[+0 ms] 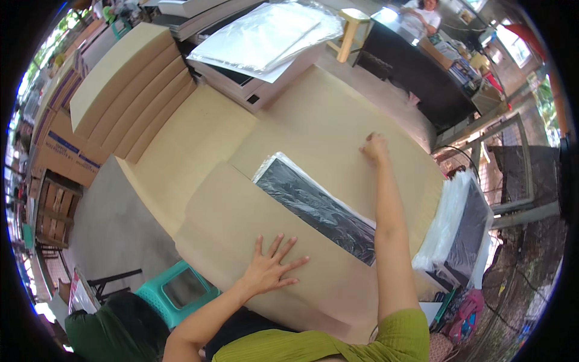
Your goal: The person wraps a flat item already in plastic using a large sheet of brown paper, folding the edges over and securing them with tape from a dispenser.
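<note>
Broad sheets of brown cardboard (241,208) spread over the work surface in front of me. My left hand (271,268) lies on the near sheet, palm down with the fingers spread. Farther off and to the right, my right hand (376,148) rests on the far cardboard with its fingers curled closed; whatever they may hold is hidden. Between the near and far cardboard shows a long strip of dark, shiny plastic-wrapped packs (319,208) with white layered edges. My right forearm crosses in front of the strip's right end.
Thick brown cardboard slabs (132,90) stand at the far left. Clear plastic-wrapped white sheets (265,39) top a stack at the back. More wrapped packs (455,223) stand at the right edge. A teal stool (178,292) is at lower left. Another person (422,18) sits beyond a dark desk (416,78).
</note>
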`<state>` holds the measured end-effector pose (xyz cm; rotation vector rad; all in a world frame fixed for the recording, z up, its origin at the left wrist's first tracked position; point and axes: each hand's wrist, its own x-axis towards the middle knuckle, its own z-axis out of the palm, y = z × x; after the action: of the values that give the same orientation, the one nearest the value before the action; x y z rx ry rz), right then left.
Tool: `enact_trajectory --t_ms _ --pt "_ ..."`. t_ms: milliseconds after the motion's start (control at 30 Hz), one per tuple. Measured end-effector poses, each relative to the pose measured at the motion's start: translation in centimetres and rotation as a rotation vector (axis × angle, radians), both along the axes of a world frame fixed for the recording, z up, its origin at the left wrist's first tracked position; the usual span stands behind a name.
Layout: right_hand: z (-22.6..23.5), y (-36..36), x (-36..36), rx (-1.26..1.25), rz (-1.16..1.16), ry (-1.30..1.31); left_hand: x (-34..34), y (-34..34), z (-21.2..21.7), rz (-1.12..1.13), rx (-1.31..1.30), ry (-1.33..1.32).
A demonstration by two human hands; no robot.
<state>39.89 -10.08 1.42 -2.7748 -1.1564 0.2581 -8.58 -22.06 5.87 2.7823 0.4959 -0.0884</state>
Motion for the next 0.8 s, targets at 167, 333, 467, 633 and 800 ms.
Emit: enact_trajectory --t_ms 167,333,467,633,800 --pt "2.2 0.1 1.1 -0.107 0.015 0.082 0.0 -0.5 0.0 0.024 -0.021 -0.037" --pt "4.5 -1.0 2.6 -0.014 0.358 -0.051 0.7 -0.2 0.1 -0.002 -0.002 -0.057" --pt "10.2 -3.7 -4.9 0.026 0.509 -0.28 0.0 -0.1 1.1 0.004 -0.009 -0.048" --pt "15.1 -12.4 -20.2 0.08 0.539 -0.107 -0.6 -0.2 0.4 0.006 0.032 -0.109" --pt "8.1 -19.1 -32.4 0.292 0.401 0.093 -0.4 -0.5 -0.8 0.129 -0.071 -0.253"
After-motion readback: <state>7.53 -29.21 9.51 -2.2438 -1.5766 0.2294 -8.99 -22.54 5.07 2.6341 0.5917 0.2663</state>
